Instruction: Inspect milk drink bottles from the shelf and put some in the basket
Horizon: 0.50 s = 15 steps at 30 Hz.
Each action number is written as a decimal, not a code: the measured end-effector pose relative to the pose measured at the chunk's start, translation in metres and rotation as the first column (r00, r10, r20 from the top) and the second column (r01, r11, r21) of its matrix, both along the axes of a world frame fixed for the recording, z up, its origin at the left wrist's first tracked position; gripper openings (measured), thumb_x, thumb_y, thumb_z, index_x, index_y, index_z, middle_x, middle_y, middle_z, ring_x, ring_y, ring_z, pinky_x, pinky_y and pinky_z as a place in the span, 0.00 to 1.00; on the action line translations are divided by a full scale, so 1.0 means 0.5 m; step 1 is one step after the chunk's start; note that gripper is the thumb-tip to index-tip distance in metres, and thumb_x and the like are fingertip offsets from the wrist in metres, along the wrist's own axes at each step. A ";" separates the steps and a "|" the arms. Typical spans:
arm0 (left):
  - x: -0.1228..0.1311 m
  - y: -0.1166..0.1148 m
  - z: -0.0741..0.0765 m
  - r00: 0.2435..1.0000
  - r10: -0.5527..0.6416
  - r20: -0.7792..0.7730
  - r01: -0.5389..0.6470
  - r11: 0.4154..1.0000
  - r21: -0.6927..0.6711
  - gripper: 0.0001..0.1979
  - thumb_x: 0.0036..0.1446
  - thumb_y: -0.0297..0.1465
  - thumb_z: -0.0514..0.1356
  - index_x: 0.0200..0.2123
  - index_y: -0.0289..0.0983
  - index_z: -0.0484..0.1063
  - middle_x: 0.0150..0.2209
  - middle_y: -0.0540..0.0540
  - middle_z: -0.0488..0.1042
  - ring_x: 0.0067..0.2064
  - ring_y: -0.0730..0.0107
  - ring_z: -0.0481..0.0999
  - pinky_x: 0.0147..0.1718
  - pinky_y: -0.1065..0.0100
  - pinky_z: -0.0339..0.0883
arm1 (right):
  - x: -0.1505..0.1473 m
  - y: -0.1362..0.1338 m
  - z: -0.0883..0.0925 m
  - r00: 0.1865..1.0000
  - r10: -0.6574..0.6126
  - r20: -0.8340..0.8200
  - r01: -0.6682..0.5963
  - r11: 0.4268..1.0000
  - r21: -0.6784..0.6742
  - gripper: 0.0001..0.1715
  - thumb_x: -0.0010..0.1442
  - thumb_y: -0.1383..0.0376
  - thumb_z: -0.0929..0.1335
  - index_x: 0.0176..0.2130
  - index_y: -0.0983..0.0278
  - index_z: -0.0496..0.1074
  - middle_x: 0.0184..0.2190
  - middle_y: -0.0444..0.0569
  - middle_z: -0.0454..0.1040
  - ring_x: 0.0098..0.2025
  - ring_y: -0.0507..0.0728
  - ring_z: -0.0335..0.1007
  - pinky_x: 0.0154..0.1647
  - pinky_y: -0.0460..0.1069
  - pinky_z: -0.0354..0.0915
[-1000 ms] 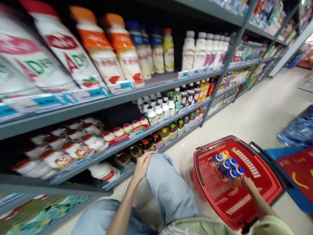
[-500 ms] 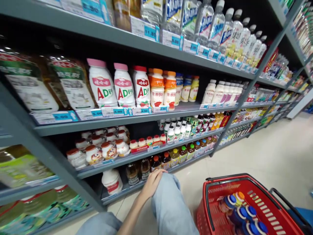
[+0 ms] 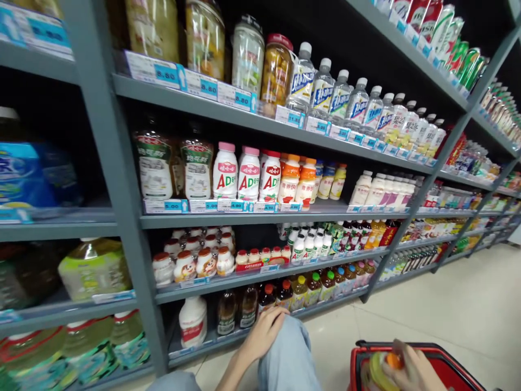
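My left hand [image 3: 264,332] rests on my raised knee in light blue jeans [image 3: 288,357], fingers curled loosely over the fabric and holding nothing. At the bottom edge, my right hand [image 3: 411,368] is wrapped round an orange-capped bottle [image 3: 380,371] with a yellow-green label, just above the red shopping basket [image 3: 355,358]. Only the basket's near rim shows. Both hands sit low, in front of the bottom shelf of dark drink bottles [image 3: 285,293].
A tall grey shelf rack [image 3: 114,179] fills the left and centre. It carries white AD milk bottles [image 3: 238,174], water bottles [image 3: 342,98], glass jars [image 3: 205,38] and small round bottles [image 3: 195,263]. Beige floor [image 3: 456,309] runs off to the right.
The view has tilted up and back, showing higher shelves and less basket. My right hand has come into view, lifting an orange-capped bottle over the basket. My left hand stays on the knee.
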State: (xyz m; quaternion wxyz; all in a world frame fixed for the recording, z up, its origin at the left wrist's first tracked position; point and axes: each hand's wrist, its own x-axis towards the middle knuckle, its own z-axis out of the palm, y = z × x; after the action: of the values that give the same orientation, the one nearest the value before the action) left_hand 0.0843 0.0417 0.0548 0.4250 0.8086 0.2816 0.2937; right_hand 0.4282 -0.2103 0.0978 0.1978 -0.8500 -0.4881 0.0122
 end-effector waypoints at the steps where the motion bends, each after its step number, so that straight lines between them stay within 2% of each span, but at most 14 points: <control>1: -0.002 -0.001 0.001 1.000 0.007 0.009 -0.007 1.000 -0.007 0.21 0.71 0.47 0.50 0.50 0.45 0.79 0.54 0.44 0.79 0.59 0.51 0.73 0.62 0.55 0.60 | -0.021 0.027 0.047 0.997 0.064 -0.033 -0.064 0.998 0.003 0.09 0.49 0.53 0.66 0.25 0.53 0.63 0.21 0.48 0.75 0.26 0.67 0.76 0.30 0.58 0.71; 3: -0.005 -0.001 0.005 0.999 0.019 0.037 -0.018 0.999 -0.032 0.21 0.71 0.48 0.50 0.48 0.45 0.79 0.52 0.45 0.79 0.58 0.51 0.74 0.61 0.55 0.60 | -0.068 0.072 0.146 0.998 0.063 0.003 -0.063 0.993 0.098 0.10 0.49 0.54 0.67 0.25 0.54 0.63 0.19 0.48 0.72 0.24 0.64 0.72 0.28 0.56 0.68; 5: -0.005 0.001 0.010 0.994 0.028 0.101 -0.020 0.996 -0.084 0.23 0.71 0.50 0.50 0.46 0.44 0.80 0.50 0.44 0.80 0.55 0.52 0.75 0.59 0.55 0.61 | -0.114 0.105 0.236 0.994 0.108 -0.017 -0.102 0.975 0.197 0.10 0.48 0.52 0.68 0.27 0.54 0.70 0.22 0.48 0.75 0.25 0.63 0.74 0.29 0.55 0.69; 7: -0.001 0.003 0.014 0.974 0.042 0.223 0.002 0.981 -0.193 0.26 0.70 0.53 0.51 0.44 0.41 0.79 0.46 0.42 0.81 0.52 0.52 0.77 0.54 0.56 0.65 | -0.160 0.133 0.302 0.984 0.167 -0.054 -0.141 0.936 0.322 0.13 0.48 0.50 0.69 0.30 0.55 0.74 0.25 0.47 0.78 0.27 0.63 0.76 0.30 0.54 0.70; 8: 0.001 0.005 0.016 0.951 0.058 0.303 0.028 0.962 -0.273 0.28 0.67 0.56 0.53 0.43 0.40 0.79 0.45 0.41 0.81 0.50 0.52 0.78 0.51 0.57 0.67 | -0.183 0.149 0.324 0.975 0.209 -0.078 -0.165 0.911 0.377 0.14 0.47 0.51 0.70 0.31 0.55 0.75 0.26 0.47 0.78 0.27 0.62 0.76 0.29 0.53 0.70; 11: 0.006 0.006 0.022 0.827 0.198 0.526 0.112 0.859 -0.499 0.31 0.58 0.62 0.60 0.40 0.37 0.78 0.38 0.41 0.82 0.42 0.54 0.80 0.40 0.61 0.70 | -0.260 0.213 0.345 0.908 0.396 -0.140 -0.269 0.805 0.529 0.13 0.47 0.53 0.72 0.31 0.57 0.76 0.25 0.47 0.78 0.26 0.61 0.75 0.26 0.52 0.70; 13: -0.001 0.006 0.022 0.722 0.328 0.609 0.128 0.801 -0.585 0.30 0.54 0.61 0.64 0.37 0.38 0.79 0.35 0.43 0.81 0.39 0.55 0.80 0.41 0.60 0.71 | -0.321 0.274 0.335 0.851 0.512 -0.122 -0.330 0.700 0.633 0.11 0.49 0.54 0.73 0.30 0.57 0.75 0.24 0.46 0.76 0.24 0.59 0.72 0.25 0.51 0.67; 15: -0.020 0.008 0.016 0.636 0.443 0.632 0.123 0.750 -0.650 0.28 0.50 0.60 0.66 0.35 0.40 0.80 0.37 0.43 0.81 0.44 0.51 0.81 0.46 0.56 0.74 | -0.386 0.346 0.316 0.803 0.593 -0.051 -0.391 0.590 0.706 0.10 0.50 0.56 0.74 0.28 0.58 0.74 0.22 0.44 0.73 0.23 0.57 0.67 0.25 0.50 0.63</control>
State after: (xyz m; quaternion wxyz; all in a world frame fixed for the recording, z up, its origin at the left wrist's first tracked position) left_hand 0.0742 0.0459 0.0627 0.7204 0.3841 0.2364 0.5270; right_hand 0.2351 -0.0372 0.2556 0.5427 -0.5395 -0.6436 0.0128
